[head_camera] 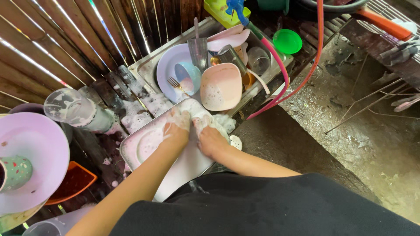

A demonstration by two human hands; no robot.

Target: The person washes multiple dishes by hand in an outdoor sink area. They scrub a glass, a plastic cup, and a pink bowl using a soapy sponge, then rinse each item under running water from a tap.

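Both hands met at the middle of the frame over a white rectangular tray (188,164) that lay flat and soapy on the wet wooden tabletop (131,94). The left hand (176,131) pressed down on the tray's upper end, its fingers buried in suds, so whether its grip was open or closed on anything could not be told. The right hand (210,139) sat just beside it, touching it, fingers curled into a foamy white cloth or sponge (199,112); its grip looked closed on that lather-covered wad. A round pale plate (146,144) lay in the tray at its left side, under a film of foam.

Above the hands, toward the upper centre, a steel sink (146,65) held a heap of dishes: a pink square bowl (221,86) full of bubbles, a lilac plate (168,65), a blue cup (188,76) with a fork (175,83) against it, and a clear tumbler (199,52). A red hose (302,81) curved down from the top of the frame past the sink's right edge. A green lid (287,41) lay at the upper right of the sink. At the left edge, a sudsy glass (70,107) lay on its side, with a large lilac plate (33,153) below it carrying a speckled green mug (15,172). An orange tray (72,181) sat beneath that plate.
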